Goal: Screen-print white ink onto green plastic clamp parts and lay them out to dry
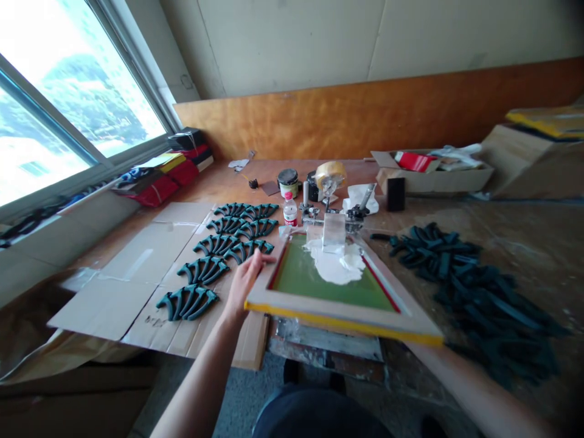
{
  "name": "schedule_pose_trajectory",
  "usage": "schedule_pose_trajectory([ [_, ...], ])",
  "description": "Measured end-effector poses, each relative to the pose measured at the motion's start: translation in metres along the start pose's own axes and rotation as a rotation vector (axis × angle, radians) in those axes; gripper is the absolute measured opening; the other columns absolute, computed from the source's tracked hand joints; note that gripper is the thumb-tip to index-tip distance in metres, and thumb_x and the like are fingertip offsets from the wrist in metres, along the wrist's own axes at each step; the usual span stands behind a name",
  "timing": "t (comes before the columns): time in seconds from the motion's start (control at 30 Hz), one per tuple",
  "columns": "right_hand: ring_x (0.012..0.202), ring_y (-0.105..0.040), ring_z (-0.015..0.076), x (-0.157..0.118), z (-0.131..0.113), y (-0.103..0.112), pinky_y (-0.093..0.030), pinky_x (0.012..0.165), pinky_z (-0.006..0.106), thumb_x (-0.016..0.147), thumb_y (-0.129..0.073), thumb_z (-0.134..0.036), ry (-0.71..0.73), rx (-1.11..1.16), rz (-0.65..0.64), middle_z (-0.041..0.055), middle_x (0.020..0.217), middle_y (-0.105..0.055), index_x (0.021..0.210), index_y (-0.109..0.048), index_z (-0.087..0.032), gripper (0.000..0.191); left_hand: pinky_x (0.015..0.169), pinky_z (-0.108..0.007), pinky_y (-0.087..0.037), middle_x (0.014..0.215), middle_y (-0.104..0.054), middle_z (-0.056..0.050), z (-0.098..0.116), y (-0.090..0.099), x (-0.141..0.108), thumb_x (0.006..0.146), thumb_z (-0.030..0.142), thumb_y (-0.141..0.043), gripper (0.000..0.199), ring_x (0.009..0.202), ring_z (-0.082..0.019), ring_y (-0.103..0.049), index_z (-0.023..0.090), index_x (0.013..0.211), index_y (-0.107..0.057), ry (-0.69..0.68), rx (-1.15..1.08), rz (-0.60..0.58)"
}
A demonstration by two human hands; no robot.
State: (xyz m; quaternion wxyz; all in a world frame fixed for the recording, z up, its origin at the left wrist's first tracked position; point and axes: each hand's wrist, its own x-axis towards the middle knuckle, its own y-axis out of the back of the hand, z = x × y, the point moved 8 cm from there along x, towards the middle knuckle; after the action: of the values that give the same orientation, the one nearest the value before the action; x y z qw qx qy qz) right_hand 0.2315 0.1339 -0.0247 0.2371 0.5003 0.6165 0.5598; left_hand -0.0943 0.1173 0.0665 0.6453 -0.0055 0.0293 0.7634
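From the frame, green pieces obstruct nine to ten o'clock; I could pass over cardboard beyond; the clamp blocks twelve; a heap crowds three.

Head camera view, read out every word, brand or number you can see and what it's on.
Nothing reads clearly.
Bottle: red label, print too small and blurred.
Jar: label too small to read.
Cardboard: dark marks near the front, too unclear to quote.

Bare left hand, slim bare forearms, rounded stretch of plain dark navy clothing below
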Motion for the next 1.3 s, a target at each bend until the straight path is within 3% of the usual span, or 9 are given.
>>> schedule_pose_trajectory([
  [0.13,0.081,-0.064,0.0220,0.026,0.031,0.048,-0.053,0.073,0.034,0.093,-0.038,-0.032,-0.122,-0.030,0.153,0.0113,0.100,-0.066,0.111,-0.065,-0.014,0.037,0.055,-0.023,-0.040,0.068,-0.061,-0.001,-0.104,0.001,-0.025,0.074,0.058,-0.061,0.064,0.061,-0.014,-0.054,0.016,0.121,-0.061,0.184,0.115,-0.091],
  [0.23,0.107,-0.057,0.0261,0.070,-0.001,0.061,-0.048,0.089,0.037,0.085,-0.059,-0.033,-0.030,-0.057,0.174,0.0129,0.120,-0.057,0.127,-0.053,-0.017,0.045,0.058,-0.023,-0.040,0.066,-0.057,0.002,-0.156,-0.001,-0.022,0.080,0.052,-0.056,0.069,0.060,-0.013,-0.053,0.017,0.138,-0.046,0.180,0.266,-0.076],
  [0.33,0.102,-0.057,0.0261,0.098,-0.045,0.035,-0.048,0.083,0.035,0.078,-0.067,-0.025,0.031,-0.138,-0.047,0.0108,0.107,-0.062,0.112,-0.058,-0.016,0.037,0.063,-0.024,-0.041,0.070,-0.059,0.002,-0.175,-0.003,-0.015,0.085,0.048,-0.048,0.063,0.065,-0.014,-0.054,0.019,0.140,-0.044,0.160,0.379,-0.094],
  [0.43,0.082,-0.058,0.0213,0.083,-0.070,0.005,-0.045,0.070,0.029,0.082,-0.058,-0.014,0.059,-0.172,-0.237,0.0070,0.084,-0.064,0.088,-0.061,-0.017,0.007,0.066,-0.025,-0.042,0.077,-0.062,0.000,-0.174,-0.002,-0.015,0.086,0.051,-0.045,0.059,0.070,-0.015,-0.057,0.021,0.137,-0.047,0.155,0.434,-0.110],
  [0.7,0.081,-0.054,0.0183,0.018,-0.087,0.010,-0.042,0.071,0.028,0.080,-0.046,-0.004,0.491,0.027,-0.346,0.0040,0.079,-0.062,0.079,-0.061,-0.018,0.021,0.067,-0.025,-0.043,0.081,-0.064,-0.001,-0.168,0.000,-0.020,0.086,0.052,-0.044,0.057,0.073,-0.017,-0.059,0.022,0.134,-0.051,0.175,0.453,-0.091],
  [0.83,0.085,-0.056,0.0193,0.031,-0.080,0.015,-0.045,0.074,0.030,0.080,-0.048,-0.006,0.360,0.057,-0.164,0.0052,0.083,-0.063,0.083,-0.064,-0.019,0.020,0.064,-0.024,-0.043,0.076,-0.063,0.000,-0.164,0.001,-0.019,0.084,0.052,-0.047,0.058,0.069,-0.016,-0.058,0.020,0.133,-0.052,0.174,0.415,-0.077],
  [1.0,0.090,-0.057,0.0211,0.002,-0.094,0.014,-0.048,0.079,0.033,0.085,-0.042,-0.007,0.520,0.048,-0.052,0.0083,0.090,-0.065,0.094,-0.065,-0.017,0.027,0.059,-0.023,-0.042,0.068,-0.060,0.002,-0.163,0.001,-0.018,0.080,0.052,-0.054,0.060,0.062,-0.014,-0.054,0.020,0.130,-0.054,0.198,0.337,-0.076],
  [1.17,0.089,-0.060,0.0195,0.059,-0.076,0.031,-0.049,0.080,0.031,0.088,-0.056,-0.024,0.301,0.069,-0.107,0.0045,0.098,-0.066,0.119,-0.059,-0.023,0.032,0.047,-0.020,-0.034,0.059,-0.053,0.005,-0.148,0.001,-0.017,0.077,0.054,-0.058,0.069,0.050,-0.010,-0.046,0.019,0.136,-0.047,0.225,0.213,-0.131],
  [1.3,0.083,-0.062,0.0209,0.120,-0.045,0.063,-0.048,0.071,0.031,0.085,-0.061,-0.037,0.035,-0.032,-0.004,0.0048,0.102,-0.065,0.139,-0.043,-0.031,0.058,0.045,-0.018,-0.031,0.064,-0.057,0.004,-0.099,0.001,-0.018,0.076,0.055,-0.061,0.072,0.050,-0.009,-0.047,0.019,0.137,-0.046,0.244,0.051,-0.188],
])
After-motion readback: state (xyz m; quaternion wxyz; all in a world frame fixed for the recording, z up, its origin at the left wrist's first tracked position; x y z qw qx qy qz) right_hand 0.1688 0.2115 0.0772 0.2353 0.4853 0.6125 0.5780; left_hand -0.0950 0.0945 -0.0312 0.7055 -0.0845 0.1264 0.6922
